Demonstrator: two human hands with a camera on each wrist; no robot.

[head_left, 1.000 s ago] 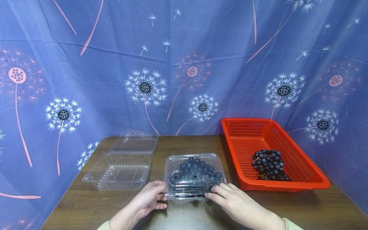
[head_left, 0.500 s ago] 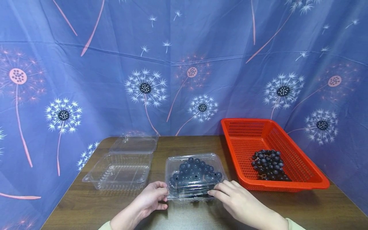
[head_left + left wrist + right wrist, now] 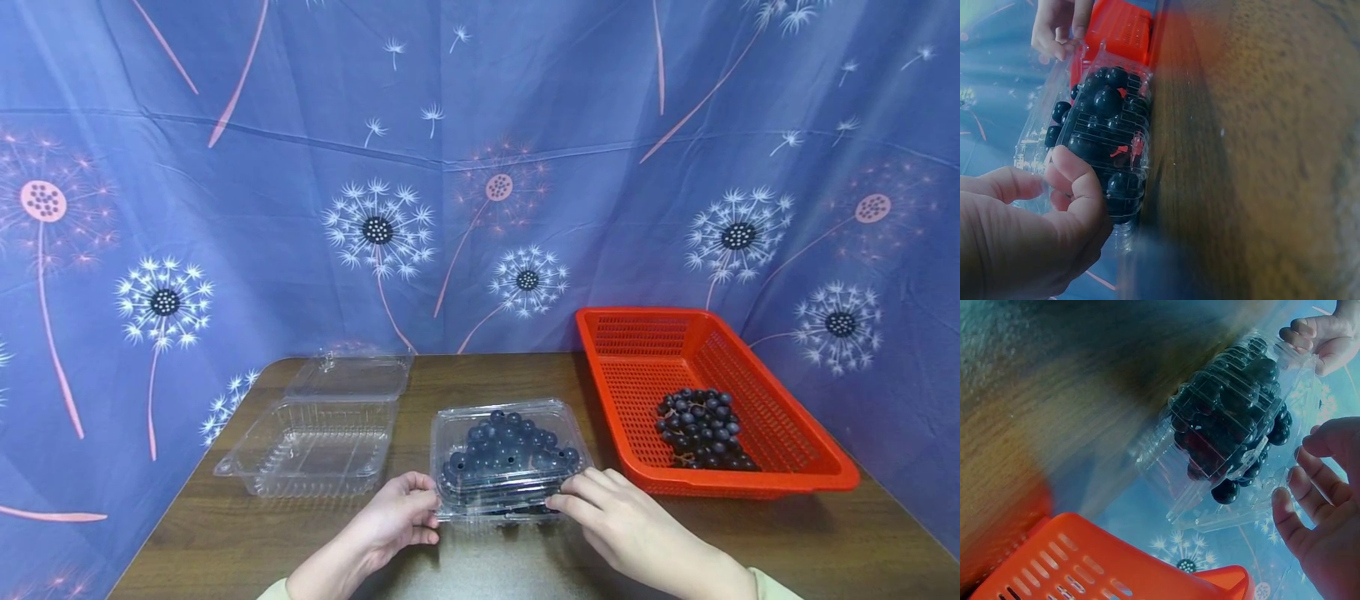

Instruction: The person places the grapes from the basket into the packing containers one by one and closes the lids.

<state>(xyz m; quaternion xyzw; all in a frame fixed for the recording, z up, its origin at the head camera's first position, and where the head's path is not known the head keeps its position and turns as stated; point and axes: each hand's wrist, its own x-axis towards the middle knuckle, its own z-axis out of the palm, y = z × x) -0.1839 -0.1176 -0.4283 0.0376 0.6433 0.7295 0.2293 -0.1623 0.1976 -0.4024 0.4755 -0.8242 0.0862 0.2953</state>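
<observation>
In the middle of the table, a clear plastic clamshell box (image 3: 510, 492) holds dark grapes (image 3: 510, 442) under its lid (image 3: 1272, 481). Both wrist views show some grapes in the space between the lid's rim and the base's rim. At the box's front left corner, my left hand (image 3: 397, 517) pinches the rim between thumb and fingers, as the left wrist view also shows. My right hand (image 3: 618, 525) has its curled fingers on the front right corner, with fingertips (image 3: 1282, 497) right at the lid's edge. Its thumb is hidden in the head view.
Left of the hands stands a second clear clamshell box (image 3: 258, 479), lid tilted back. A red perforated basket (image 3: 607, 392) on the right contains another bunch of grapes (image 3: 701, 429). Behind the wooden table (image 3: 465, 575) hangs a blue dandelion-print cloth (image 3: 285, 208).
My right hand has slid slightly to the right along the box's front rim. The left hand keeps its place at the left corner, and the box has barely shifted.
</observation>
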